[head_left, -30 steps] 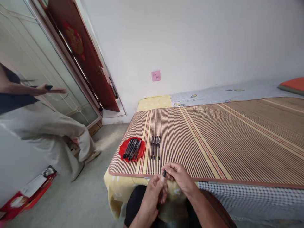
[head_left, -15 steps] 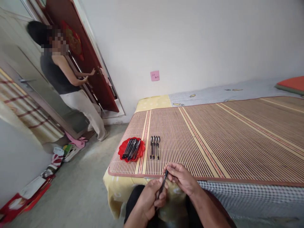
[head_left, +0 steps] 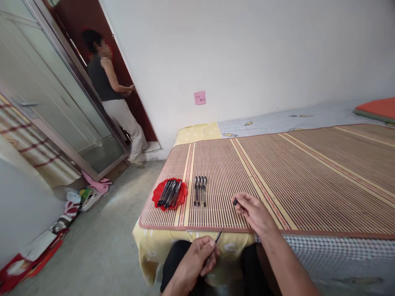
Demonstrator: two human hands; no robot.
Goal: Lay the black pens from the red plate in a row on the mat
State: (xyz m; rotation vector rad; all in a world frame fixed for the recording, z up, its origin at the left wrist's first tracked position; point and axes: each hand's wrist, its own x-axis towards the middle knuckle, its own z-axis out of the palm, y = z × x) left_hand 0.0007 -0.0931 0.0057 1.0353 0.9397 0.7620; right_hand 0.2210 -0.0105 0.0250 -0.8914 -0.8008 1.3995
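Observation:
My left hand [head_left: 197, 257] is closed around a dark pen [head_left: 219, 236], whose bare tip points up and away past my thumb, near the bed's front edge. To its upper right, my right hand [head_left: 253, 210] pinches a small black pen cap [head_left: 235, 202] above the striped mat. The cap and the pen are apart. A red scalloped dish [head_left: 155, 198] on the mat holds several black pens [head_left: 170, 192] in a heap. Just right of the dish, several capped pens [head_left: 200, 191] lie side by side in a neat row.
The bamboo-striped mat [head_left: 256, 172] covers most of the bed. A pink note [head_left: 200, 98] is stuck on the wall. At the left, another person [head_left: 106, 82] stands by a dark red door [head_left: 123, 57]. An orange cushion [head_left: 378, 107] rests at the far right.
The cap has come off the pen, and my right hand has carried it up and right. My left hand still holds the pen. The other person has moved right and the door has swung further.

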